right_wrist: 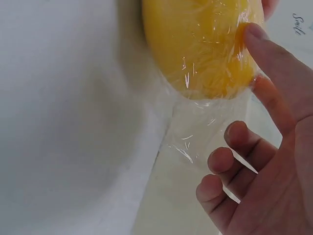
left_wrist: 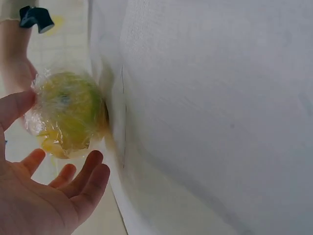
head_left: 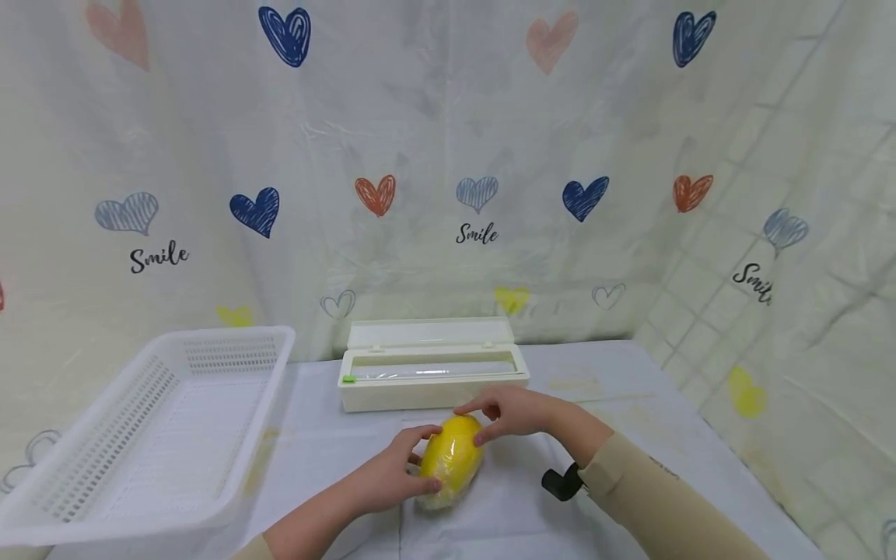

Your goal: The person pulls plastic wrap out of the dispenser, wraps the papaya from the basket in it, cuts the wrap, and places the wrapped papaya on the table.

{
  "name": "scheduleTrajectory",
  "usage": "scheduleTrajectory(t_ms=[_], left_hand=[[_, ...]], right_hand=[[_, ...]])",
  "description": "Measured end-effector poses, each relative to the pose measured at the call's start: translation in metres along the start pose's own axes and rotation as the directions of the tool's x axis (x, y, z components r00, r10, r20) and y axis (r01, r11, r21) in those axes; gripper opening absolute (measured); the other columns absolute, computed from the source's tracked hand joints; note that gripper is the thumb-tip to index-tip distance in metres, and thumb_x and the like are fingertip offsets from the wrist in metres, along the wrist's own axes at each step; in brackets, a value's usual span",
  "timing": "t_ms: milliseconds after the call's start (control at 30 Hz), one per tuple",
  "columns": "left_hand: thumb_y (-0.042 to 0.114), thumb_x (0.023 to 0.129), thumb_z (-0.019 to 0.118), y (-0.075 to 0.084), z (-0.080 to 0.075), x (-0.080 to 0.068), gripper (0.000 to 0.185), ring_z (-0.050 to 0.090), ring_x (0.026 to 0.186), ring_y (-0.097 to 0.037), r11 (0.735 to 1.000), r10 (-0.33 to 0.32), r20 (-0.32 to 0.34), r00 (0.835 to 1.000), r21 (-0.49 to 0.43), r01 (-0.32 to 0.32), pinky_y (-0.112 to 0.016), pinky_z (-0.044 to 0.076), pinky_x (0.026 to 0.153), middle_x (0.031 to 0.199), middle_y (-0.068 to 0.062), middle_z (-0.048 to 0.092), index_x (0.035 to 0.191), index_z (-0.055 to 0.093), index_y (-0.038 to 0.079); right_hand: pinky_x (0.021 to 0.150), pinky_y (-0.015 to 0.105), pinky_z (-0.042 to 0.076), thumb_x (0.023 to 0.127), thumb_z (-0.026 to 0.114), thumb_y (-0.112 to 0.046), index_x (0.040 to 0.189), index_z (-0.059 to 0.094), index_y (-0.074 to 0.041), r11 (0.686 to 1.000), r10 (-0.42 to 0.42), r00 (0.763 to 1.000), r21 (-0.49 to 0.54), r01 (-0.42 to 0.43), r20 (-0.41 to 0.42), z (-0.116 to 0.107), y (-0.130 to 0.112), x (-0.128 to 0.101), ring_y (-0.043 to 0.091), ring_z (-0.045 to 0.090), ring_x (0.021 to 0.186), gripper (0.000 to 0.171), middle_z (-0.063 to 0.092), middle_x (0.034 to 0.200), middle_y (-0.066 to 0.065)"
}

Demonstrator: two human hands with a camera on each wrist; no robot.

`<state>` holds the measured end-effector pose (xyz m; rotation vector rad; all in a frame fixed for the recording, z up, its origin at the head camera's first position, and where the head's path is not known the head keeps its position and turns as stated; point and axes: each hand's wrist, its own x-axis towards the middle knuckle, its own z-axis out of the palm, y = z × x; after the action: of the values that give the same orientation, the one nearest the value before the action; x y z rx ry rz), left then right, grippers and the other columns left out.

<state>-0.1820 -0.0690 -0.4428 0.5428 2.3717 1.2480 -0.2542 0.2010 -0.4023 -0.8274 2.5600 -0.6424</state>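
Observation:
A yellow, oval, mango-like fruit point(head_left: 458, 451), wrapped in clear cling film, stands between both hands on the white-covered table. From its left, my left hand point(head_left: 385, 474) holds it with thumb and index finger; in the left wrist view its other fingers spread below the greenish stem end point(left_wrist: 66, 100). My right hand point(head_left: 518, 412) pinches the far end between thumb and index finger. In the right wrist view, a loose flap of film point(right_wrist: 188, 132) hangs past the fruit, beside the right hand's remaining, half-bent fingers.
Behind the fruit sits a white cling film dispenser box point(head_left: 434, 398), lid raised, a film roll point(head_left: 434, 369) inside. A white plastic basket point(head_left: 231, 498) stands on the left. A heart-printed curtain point(head_left: 420, 117) hangs behind the table. A black strap piece point(head_left: 562, 484) is by the right wrist.

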Motion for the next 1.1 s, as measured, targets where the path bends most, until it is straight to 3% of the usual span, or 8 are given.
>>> scheduleTrajectory(t_ms=[367, 633, 900, 1100], left_hand=[[0.046, 0.085, 0.076, -0.002, -0.005, -0.005, 0.066, 0.055, 0.118, -0.033, 0.999, -0.022, -0.024, 0.999, 0.031, 0.022, -0.056, 0.052, 0.088, 0.144, -0.009, 0.045, 0.143, 0.049, 0.030], [0.041, 0.085, 0.076, -0.004, -0.008, -0.002, 0.062, 0.055, 0.114, -0.029, 1.000, -0.012, 0.006, 1.000, 0.001, 0.012, -0.053, 0.052, 0.087, 0.141, -0.006, 0.049, 0.142, 0.052, 0.031], [0.033, 0.088, 0.073, -0.002, -0.012, -0.001, 0.053, 0.054, 0.114, -0.032, 0.999, 0.007, -0.038, 0.999, 0.041, -0.005, -0.056, 0.050, 0.090, 0.141, -0.009, 0.050, 0.139, 0.056, 0.027], [0.023, 0.090, 0.068, -0.006, -0.015, 0.004, 0.047, 0.053, 0.119, -0.030, 0.994, 0.070, -0.068, 0.995, 0.090, -0.063, -0.056, 0.046, 0.097, 0.139, -0.007, 0.054, 0.136, 0.060, 0.023]], right_hand=[[0.060, 0.025, 0.041, 0.081, 0.080, -0.045, 0.129, 0.066, -0.037, 0.999, 0.040, 0.998, -0.006, -0.040, -0.045, 0.005, 0.004, -0.012, 0.013, 0.049, 0.075, 0.051, 0.054, 0.079, -0.005], [0.059, 0.025, 0.039, 0.080, 0.079, -0.047, 0.127, 0.066, -0.041, 0.998, 0.066, 0.996, -0.020, -0.067, -0.067, 0.009, 0.003, -0.019, 0.011, 0.048, 0.072, 0.049, 0.053, 0.076, -0.007], [0.058, 0.024, 0.037, 0.081, 0.081, -0.042, 0.120, 0.072, -0.032, 0.998, 0.053, 0.993, -0.021, -0.055, -0.101, 0.008, 0.001, -0.029, 0.011, 0.047, 0.069, 0.042, 0.051, 0.073, -0.006], [0.058, 0.024, 0.037, 0.081, 0.080, -0.041, 0.117, 0.073, -0.032, 0.998, 0.050, 0.992, -0.024, -0.054, -0.119, 0.010, 0.003, -0.034, 0.009, 0.046, 0.067, 0.038, 0.050, 0.071, -0.008]])
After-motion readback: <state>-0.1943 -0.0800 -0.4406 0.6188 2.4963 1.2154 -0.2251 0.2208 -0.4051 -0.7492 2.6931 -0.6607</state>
